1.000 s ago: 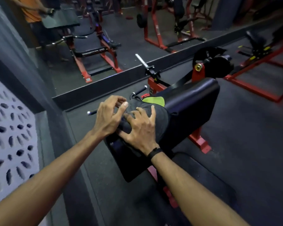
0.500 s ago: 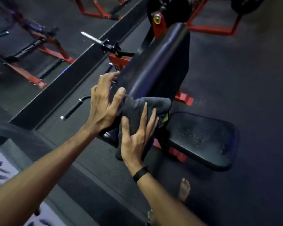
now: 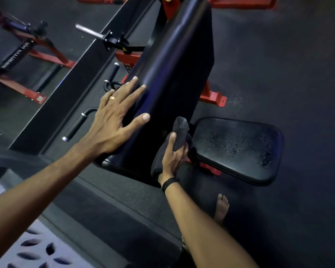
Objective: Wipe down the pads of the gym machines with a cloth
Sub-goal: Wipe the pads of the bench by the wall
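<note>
A long black back pad of a red-framed machine slopes up from the centre to the top. My left hand lies flat with spread fingers on the pad's near upper end. My right hand grips a dark grey cloth low against the pad's right side, close to where the pad meets the seat. The black seat pad lies to the right, speckled with wet droplets.
Black handle bars and a chrome peg stick out left of the pad. A mirror with a dark sill runs along the left. My bare foot stands on the dark rubber floor. A perforated white panel sits bottom left.
My right hand slid the cloth down from the pad's top to its lower right side. My left hand flattened onto the pad. The view tilted downward.
</note>
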